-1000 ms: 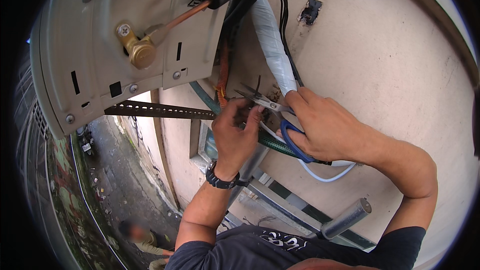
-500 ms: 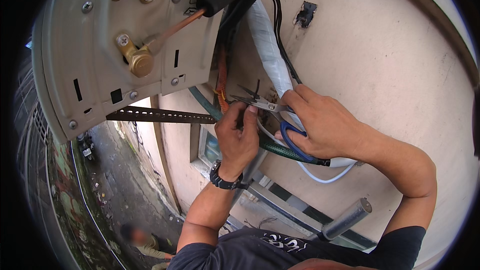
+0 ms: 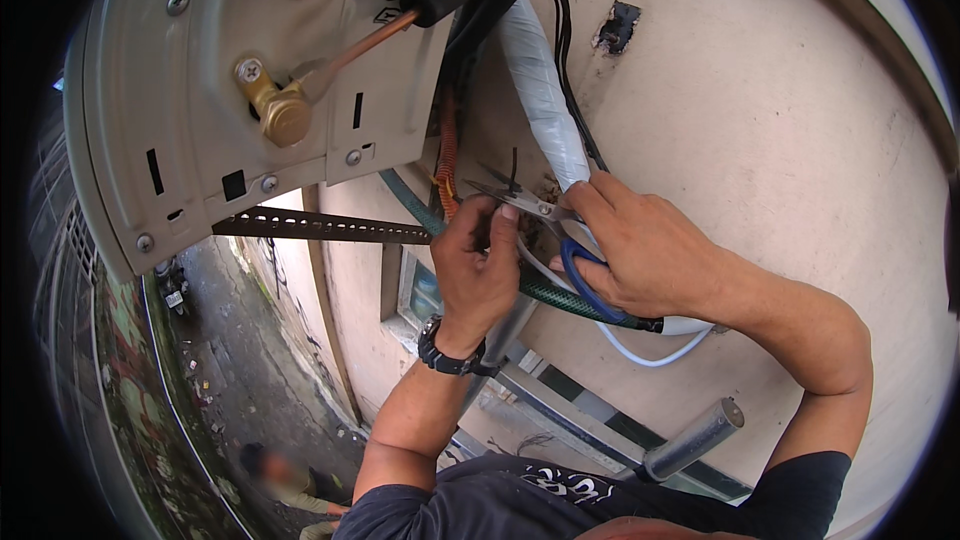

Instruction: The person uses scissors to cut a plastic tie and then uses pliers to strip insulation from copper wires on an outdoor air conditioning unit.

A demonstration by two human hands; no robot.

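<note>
My right hand (image 3: 650, 250) holds blue-handled scissors (image 3: 590, 280), their steel blades partly open beside an upright dark strip (image 3: 513, 165), perhaps a cable tie. My left hand (image 3: 475, 270) is closed just below the blades, thumb and fingers pinched; what they grip is hidden. Around both hands run a wrapped white pipe (image 3: 545, 90), an orange corrugated conduit (image 3: 447, 140), a green mesh hose (image 3: 555, 295) and a thin white tube (image 3: 640, 355).
An outdoor unit panel (image 3: 300, 110) with brass valves and insulated copper pipe hangs upper left on a perforated bracket (image 3: 330, 228). A steel post (image 3: 690, 440) projects below right from the wall (image 3: 790, 140). Far below lie an alley (image 3: 240, 370), a motorbike (image 3: 175, 295) and another person (image 3: 290, 485).
My hands and the scissors stay almost in place, with a very slight shift upward and left since a second ago. The camera view wobbles a little.
</note>
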